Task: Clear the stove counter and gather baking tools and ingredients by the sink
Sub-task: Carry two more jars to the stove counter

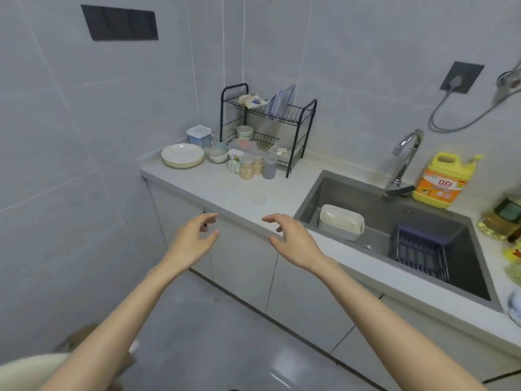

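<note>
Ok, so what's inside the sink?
In the sink, a white tub sits on the left and a dark blue basket on the right. Whatever is inside the tub or under the basket is hidden.

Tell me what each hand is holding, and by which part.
Nothing is held. The left hand and right hand both hover empty, fingers loosely spread, at the counter edge.
</note>
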Motion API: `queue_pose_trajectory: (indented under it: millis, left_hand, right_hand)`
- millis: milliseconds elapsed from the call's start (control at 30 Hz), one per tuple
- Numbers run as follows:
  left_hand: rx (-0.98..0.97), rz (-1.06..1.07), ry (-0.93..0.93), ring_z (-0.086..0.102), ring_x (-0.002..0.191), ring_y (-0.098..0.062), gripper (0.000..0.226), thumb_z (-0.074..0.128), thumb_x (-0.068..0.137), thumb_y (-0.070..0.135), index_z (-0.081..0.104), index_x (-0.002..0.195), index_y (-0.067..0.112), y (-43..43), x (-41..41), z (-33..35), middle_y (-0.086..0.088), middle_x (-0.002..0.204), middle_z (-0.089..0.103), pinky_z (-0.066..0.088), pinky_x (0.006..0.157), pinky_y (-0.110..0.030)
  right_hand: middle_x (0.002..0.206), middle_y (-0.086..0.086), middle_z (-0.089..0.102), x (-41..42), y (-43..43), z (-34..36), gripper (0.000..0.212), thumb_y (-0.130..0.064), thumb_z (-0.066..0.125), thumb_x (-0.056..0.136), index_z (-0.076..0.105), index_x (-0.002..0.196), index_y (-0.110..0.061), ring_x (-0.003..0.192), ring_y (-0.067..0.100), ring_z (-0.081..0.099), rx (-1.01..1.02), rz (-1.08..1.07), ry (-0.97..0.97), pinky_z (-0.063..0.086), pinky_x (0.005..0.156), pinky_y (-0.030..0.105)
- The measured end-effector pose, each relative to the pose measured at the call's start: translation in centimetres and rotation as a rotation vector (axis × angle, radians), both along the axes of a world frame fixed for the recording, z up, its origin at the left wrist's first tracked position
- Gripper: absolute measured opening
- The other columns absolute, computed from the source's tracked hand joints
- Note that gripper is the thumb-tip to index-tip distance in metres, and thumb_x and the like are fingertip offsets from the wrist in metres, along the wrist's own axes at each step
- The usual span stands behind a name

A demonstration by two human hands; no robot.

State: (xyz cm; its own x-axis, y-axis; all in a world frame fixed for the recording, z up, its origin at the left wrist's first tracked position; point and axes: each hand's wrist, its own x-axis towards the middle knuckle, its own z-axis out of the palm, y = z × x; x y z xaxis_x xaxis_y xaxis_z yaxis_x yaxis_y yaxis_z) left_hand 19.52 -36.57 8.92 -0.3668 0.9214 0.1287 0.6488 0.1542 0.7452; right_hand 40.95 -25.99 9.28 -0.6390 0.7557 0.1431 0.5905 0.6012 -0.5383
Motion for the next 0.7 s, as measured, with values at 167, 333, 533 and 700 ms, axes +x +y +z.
queue_pose_trajectory:
  millis: [167, 333, 533, 700]
  left_hand:
    - [-0.035, -0.061, -0.008, 0.053, 0.108, -0.012, 0.041, 0.057, 0.091, 0.018, 0.05, 0.132, 0.02, 8.8, -6.2, -0.2, 0.004, 0.128, 0.057, 0.041, 0.089, -0.024]
    - [-0.044, -0.077, 0.001, 0.056, 0.103, -0.014, 0.04, 0.058, 0.09, 0.017, 0.052, 0.13, 0.02, 16.0, -10.4, -1.2, 0.002, 0.125, 0.058, 0.044, 0.085, -0.026]
    - [-0.069, -0.137, 0.03, 0.054, 0.102, -0.01, 0.04, 0.057, 0.092, 0.021, 0.05, 0.132, 0.022, 23.5, -14.0, -3.5, 0.004, 0.124, 0.057, 0.042, 0.084, -0.023]
    - [-0.092, -0.184, 0.043, 0.053, 0.105, -0.01, 0.042, 0.057, 0.093, 0.023, 0.049, 0.133, 0.024, 30.2, -17.3, -5.4, 0.005, 0.126, 0.055, 0.043, 0.088, -0.025]
  right_hand:
    - [0.137, -0.003, 0.049, -5.9, 7.8, -1.0, 0.041, -0.022, 0.055, 0.092, 0.048, 0.133, -0.023, 0.119, 0.018, 0.049, -0.047, -0.036, -0.045, 0.041, 0.098, 0.032]
    - [0.139, -0.001, 0.047, -9.7, 14.7, -2.8, 0.043, -0.025, 0.057, 0.091, 0.047, 0.133, -0.022, 0.123, 0.021, 0.046, -0.096, -0.094, -0.081, 0.042, 0.099, 0.037]
    - [0.143, 0.002, 0.041, -13.1, 22.6, -7.0, 0.051, -0.029, 0.062, 0.088, 0.046, 0.135, -0.021, 0.131, 0.024, 0.037, -0.204, -0.199, -0.127, 0.035, 0.105, 0.035]
    - [0.148, 0.004, 0.032, -15.5, 28.0, -11.9, 0.061, -0.035, 0.065, 0.085, 0.04, 0.139, -0.024, 0.134, 0.026, 0.03, -0.302, -0.227, -0.186, 0.034, 0.103, 0.035]
